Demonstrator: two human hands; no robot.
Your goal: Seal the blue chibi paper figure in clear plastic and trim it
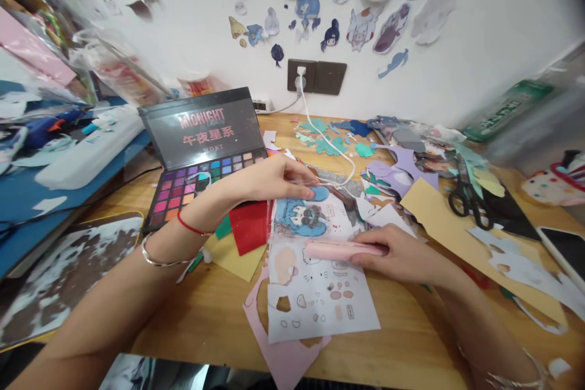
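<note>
On the wooden table lies a white sheet [306, 311] with small drawings and cut holes. Across its upper part is a clear plastic sleeve holding a blue-haired character picture [299, 216]. My left hand [286, 178] rests over the sleeve's top edge, fingers bent together near a blue oval; whether it pinches the plastic is too small to tell. My right hand [393, 253] is closed round a long pink tool [338, 250], which lies across the sleeve's lower edge. Pink paper [290, 362] with a cut-out sticks out under the white sheet.
An open makeup palette [201, 134] stands behind my left arm. Black scissors [468, 195], yellow paper [439, 213] and purple scraps [402, 173] lie at right. A white cable [350, 161] runs from the wall socket to the table's middle.
</note>
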